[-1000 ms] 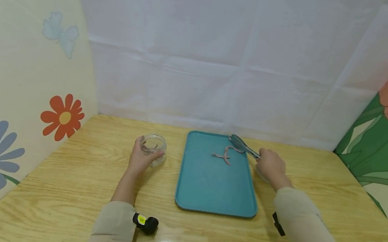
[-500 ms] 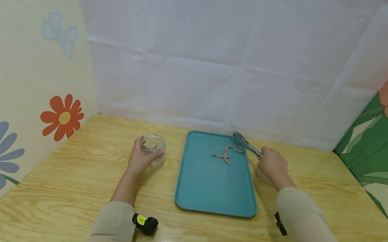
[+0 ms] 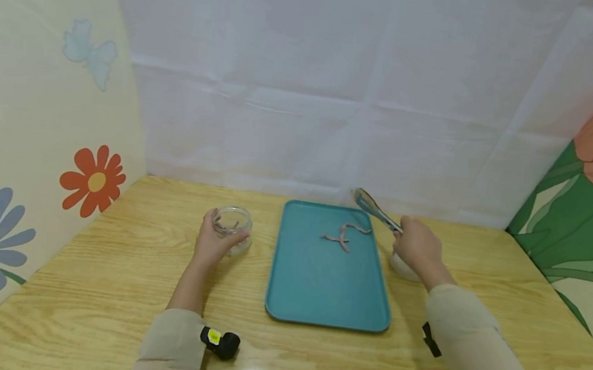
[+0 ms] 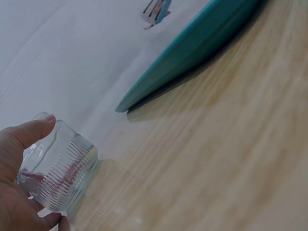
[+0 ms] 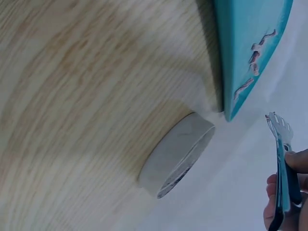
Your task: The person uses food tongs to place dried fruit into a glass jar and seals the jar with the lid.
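Glass first, at the left: a small ribbed jar [image 3: 233, 229] stands on the wooden table [image 3: 104, 285], and the left hand [image 3: 212, 242] holds it from the near side, with the thumb and fingers curled around its wall. In the left wrist view some pinkish strips lie already at the bottom of the jar [image 4: 57, 175]. How many they are, I cannot tell.

Just beside the jar, to the right, lies the teal tray [image 3: 318, 288]. Its far part carries a few pink worm-like strips [image 3: 344, 235], close together and touching each other; the near part of the tray is bare.

Further right, the right hand [image 3: 415, 250] grips a pair of metal tongs [image 3: 374, 209] by the handle. The tongs are lifted above the far right corner of the tray, with the tips pointing away and a little to the left. The tips [image 5: 280, 129] carry nothing, as far as the right wrist view shows. Under this hand, on the table just beside the tray's right edge, a round white lid [image 5: 180, 154] lies flat.

My judgement is that the moving of strips from tray to jar is partly done: some are in the jar, a few wait on the tray, and no strip is between the tongs now. The jar is open and its lid is still off.
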### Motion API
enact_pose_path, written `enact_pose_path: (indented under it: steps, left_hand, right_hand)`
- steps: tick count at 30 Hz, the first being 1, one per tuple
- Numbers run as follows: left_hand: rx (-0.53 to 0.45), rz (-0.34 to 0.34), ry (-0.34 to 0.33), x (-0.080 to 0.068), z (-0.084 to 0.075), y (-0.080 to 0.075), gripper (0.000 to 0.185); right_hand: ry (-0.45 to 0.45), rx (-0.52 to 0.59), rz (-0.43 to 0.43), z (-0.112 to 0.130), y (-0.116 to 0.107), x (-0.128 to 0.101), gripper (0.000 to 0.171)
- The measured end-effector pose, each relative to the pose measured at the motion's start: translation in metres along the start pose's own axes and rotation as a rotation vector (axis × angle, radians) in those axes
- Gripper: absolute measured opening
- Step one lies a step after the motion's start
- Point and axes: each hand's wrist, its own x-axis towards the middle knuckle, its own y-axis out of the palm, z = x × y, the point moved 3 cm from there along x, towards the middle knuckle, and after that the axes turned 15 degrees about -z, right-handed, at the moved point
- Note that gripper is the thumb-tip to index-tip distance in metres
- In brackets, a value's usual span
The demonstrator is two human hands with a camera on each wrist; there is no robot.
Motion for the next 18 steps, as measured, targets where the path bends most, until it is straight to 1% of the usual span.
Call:
enact_pose_path:
  steps: [5, 8, 13, 18]
  left_hand:
    - [0.012, -0.001, -0.004, 0.000, 0.000, 0.000, 0.094]
    - [0.014, 0.002, 0.000, 0.000, 0.001, 0.001, 0.093]
    - [0.003, 0.000, -0.012, 0.001, 0.002, 0.001, 0.094]
    - [0.011, -0.001, -0.013, 0.002, 0.002, 0.001, 0.095]
  right_hand:
    - [-0.031, 0.037, -0.065, 0.012, -0.004, 0.001, 0.012]
    - [-0.025, 0.072, -0.107, 0.020, -0.006, 0.000, 0.013]
    - [-0.026, 0.136, -0.169, 0.033, -0.007, -0.004, 0.016]
    - [-0.047, 0.186, -0.202, 0.049, -0.008, -0.008, 0.017]
